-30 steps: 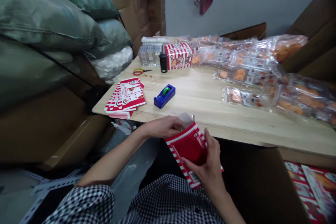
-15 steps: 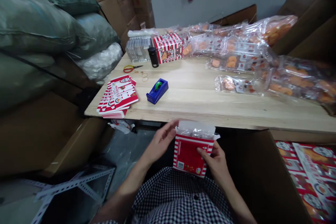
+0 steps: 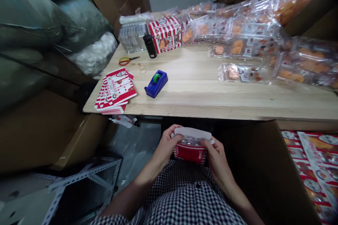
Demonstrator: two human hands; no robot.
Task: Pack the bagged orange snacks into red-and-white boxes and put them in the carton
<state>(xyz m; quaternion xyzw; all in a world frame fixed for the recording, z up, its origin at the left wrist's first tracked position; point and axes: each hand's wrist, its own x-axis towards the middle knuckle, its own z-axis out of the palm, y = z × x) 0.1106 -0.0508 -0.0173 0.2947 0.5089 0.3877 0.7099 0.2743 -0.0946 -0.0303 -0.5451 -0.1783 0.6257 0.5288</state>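
Observation:
A small red-and-white striped carton (image 3: 190, 150) sits upright over my lap, just below the edge of the wooden table (image 3: 211, 91). Its white top flap stands open and clear plastic wrapping shows inside. My left hand (image 3: 167, 146) grips the carton's left side, fingers curled at the flap. From the other side my right hand (image 3: 214, 154) clasps it, thumb resting on the top front edge. Both hands are closed on the carton.
On the table lie a stack of flat striped cartons (image 3: 116, 91), a blue tape dispenser (image 3: 156, 83), scissors (image 3: 128, 60), rubber bands, a black bottle (image 3: 149, 46), an assembled striped box (image 3: 166, 34) and several clear bags of orange snacks (image 3: 248, 47). Green sacks pile at left; a printed sheet (image 3: 317, 168) lies at right.
The carton turned from tilted and flat-faced to upright, then sank toward my lap. My left hand moved from the top opening to the carton's left side. The view tipped downward.

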